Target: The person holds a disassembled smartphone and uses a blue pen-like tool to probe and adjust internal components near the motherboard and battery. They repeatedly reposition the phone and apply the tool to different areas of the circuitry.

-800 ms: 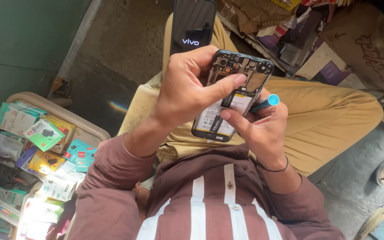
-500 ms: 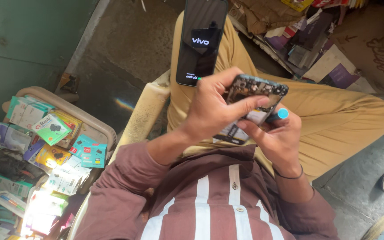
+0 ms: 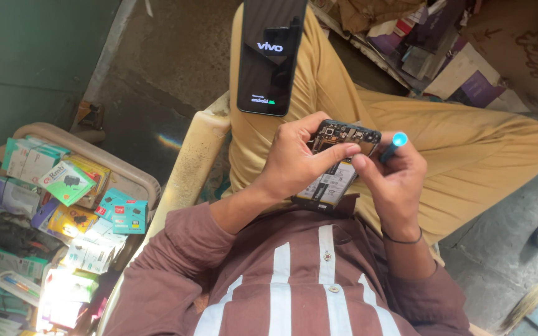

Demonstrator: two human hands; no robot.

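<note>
Opened phone, back cover off w/ circuit board and battery showing, sits mid-scene over the person's lap, tilted, top end toward far right. Left hand is wrapped around its left edge, fingers curled over the top, thumb laid across the board side; firm hold. Right hand is closed around a dark screwdriver w/ a bright blue cap end pointing up and away; its tip is hidden behind the fingers, so can't tell whether it touches the board. Right fingertips press against the phone's right edge, just beside the left thumb. Thin black band round the right wrist.

Second phone, black, screen lit w/ a boot logo, lies on the tan trouser leg farther off, left of the opened one, not touching either hand.

Person wears a maroon shirt w/ white stripes, nearest the camera. Left side of scene: tray packed w/ small coloured accessory boxes, well apart from the hands. Far right: pile of cardboard and purple boxes on the floor. Broom at near right corner.
</note>
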